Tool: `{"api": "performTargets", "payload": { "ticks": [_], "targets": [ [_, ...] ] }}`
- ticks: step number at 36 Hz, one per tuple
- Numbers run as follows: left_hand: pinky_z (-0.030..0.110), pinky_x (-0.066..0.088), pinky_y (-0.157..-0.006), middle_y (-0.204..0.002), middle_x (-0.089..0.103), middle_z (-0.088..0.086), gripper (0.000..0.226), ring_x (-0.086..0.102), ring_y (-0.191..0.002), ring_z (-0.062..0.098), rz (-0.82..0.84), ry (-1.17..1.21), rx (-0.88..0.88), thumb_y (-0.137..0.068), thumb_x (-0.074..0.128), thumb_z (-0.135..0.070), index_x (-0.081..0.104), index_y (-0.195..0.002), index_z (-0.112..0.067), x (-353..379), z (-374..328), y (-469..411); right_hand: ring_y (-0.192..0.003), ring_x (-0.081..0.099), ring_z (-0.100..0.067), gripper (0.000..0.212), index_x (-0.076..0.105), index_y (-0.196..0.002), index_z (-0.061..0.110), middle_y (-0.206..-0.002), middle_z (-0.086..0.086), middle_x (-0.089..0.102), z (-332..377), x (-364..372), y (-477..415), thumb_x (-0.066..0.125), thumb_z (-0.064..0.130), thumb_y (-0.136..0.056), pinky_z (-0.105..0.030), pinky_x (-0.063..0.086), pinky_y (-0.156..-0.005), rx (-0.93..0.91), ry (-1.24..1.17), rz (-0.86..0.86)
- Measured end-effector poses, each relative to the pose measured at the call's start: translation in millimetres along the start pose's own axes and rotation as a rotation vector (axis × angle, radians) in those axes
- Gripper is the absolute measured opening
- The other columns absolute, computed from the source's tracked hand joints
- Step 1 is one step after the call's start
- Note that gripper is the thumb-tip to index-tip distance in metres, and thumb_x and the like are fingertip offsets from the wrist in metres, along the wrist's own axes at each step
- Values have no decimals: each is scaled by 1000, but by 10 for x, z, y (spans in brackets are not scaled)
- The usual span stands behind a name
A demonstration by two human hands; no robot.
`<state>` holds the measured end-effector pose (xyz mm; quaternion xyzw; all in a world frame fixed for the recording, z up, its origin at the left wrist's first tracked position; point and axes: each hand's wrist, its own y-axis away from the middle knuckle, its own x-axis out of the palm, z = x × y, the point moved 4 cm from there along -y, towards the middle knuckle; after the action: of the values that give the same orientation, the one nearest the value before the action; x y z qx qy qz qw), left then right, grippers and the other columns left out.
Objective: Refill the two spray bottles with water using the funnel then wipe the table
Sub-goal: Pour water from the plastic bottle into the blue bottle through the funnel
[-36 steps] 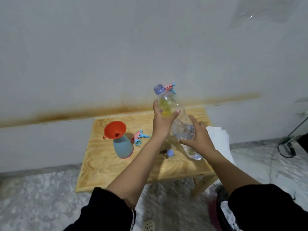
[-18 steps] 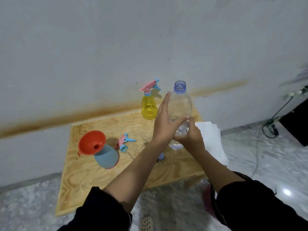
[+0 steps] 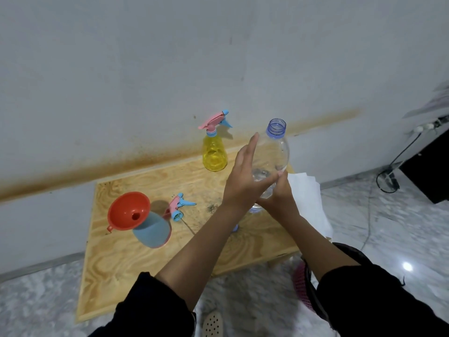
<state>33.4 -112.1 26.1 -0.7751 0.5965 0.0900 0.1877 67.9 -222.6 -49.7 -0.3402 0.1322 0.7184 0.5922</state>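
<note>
- Head view: two bare arms in black sleeves reach over a plywood tabletop [image 3: 116, 263] set against a grey wall with a brown stain stripe.
- Clear bottle [image 3: 279, 152]: upright, upper centre-right of frame, between both hands, cap off, blue threaded neck open. Whether its base touches the tabletop can't be told. Contents hard to read.
- Left grip [image 3: 245, 181]: released, fingers straight and pointing up, laid flat against the clear bottle's left side, thumb stretched across its front.
- Right grip [image 3: 281, 200]: grasping the clear bottle low down, below the left thumb. Most fingers are hidden behind the bottle.
- Yellow spray bottle [image 3: 215, 154]: upright at the far tabletop edge by the wall, just left of the clear bottle, pink-and-blue trigger head on.
- Blue spray bottle [image 3: 153, 229]: left part of the tabletop, head off, well apart from the hands.
- Orange funnel [image 3: 128, 210]: seated in the blue spray bottle's neck, mouth facing the camera.
- Loose spray head [image 3: 179, 207]: pink and blue, lying on the tabletop just right of the blue spray bottle, tube trailing toward the lower right.
- Small blue cap [image 3: 235, 228]: on the tabletop, mostly hidden by the left forearm.
- White cloth [image 3: 306, 190]: right tabletop edge, hanging over it, behind the right wrist.
- Marbled floor; black box and cable at right edge of frame; perforated slipper [image 3: 212, 324] at bottom centre.
</note>
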Motion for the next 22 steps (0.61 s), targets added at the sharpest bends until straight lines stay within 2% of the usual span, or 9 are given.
{"api": "performTargets", "payload": {
  "ticks": [4, 7, 10, 12, 18, 22],
  "targets": [
    [32, 41, -103, -150, 26, -9, 90, 35, -133, 8, 32, -22, 10, -79, 72, -40, 8, -142, -54, -12, -5, 32, -109, 59, -38, 108, 35, -129, -19, -117, -28, 56, -18, 34, 29, 65, 65, -68, -33, 48, -90, -15, 59, -1],
    [26, 38, -99, -151, 20, -11, 91, 32, -134, 9, 91, -32, -1, -82, 69, -40, 3, -143, -53, -38, -24, 47, -122, 46, -29, 104, 25, -140, -3, -130, -19, 47, -12, 24, 11, 82, 40, -64, -26, 37, -98, 86, -27, 60],
    [22, 34, -95, -151, 19, -11, 91, 30, -133, 5, 125, -61, 0, -84, 67, -38, 0, -144, -50, -67, -37, 47, -130, 37, -25, 103, 17, -144, 11, -139, -12, 39, -29, 15, -3, 82, 30, -67, -39, 36, -106, 179, -105, 122],
    [21, 32, -96, -152, 20, -5, 93, 29, -136, 7, 136, -116, 13, -85, 67, -37, -2, -147, -44, -80, -49, 40, -130, 37, -26, 98, 16, -145, 12, -140, -13, 37, -13, -27, 9, 79, 29, -71, -44, 38, -105, 201, -94, 147],
    [17, 21, -102, -157, 15, 0, 92, 17, -142, 11, 163, -307, 43, -88, 63, -30, -4, -151, -24, -136, -138, 51, -120, 44, -33, 75, 26, -139, 10, -128, -18, 42, 89, -238, 38, 66, 16, -76, -45, 42, -98, 182, 13, 224],
    [29, 26, -110, -156, 21, 2, 82, 25, -141, 18, 174, -423, 0, -90, 60, -34, 8, -151, -18, -240, -154, 126, -125, 40, -34, 77, 22, -143, 9, -136, -19, 36, 180, -360, 45, 65, 15, -80, -40, 39, -100, 187, 130, 281]
  ]
}}
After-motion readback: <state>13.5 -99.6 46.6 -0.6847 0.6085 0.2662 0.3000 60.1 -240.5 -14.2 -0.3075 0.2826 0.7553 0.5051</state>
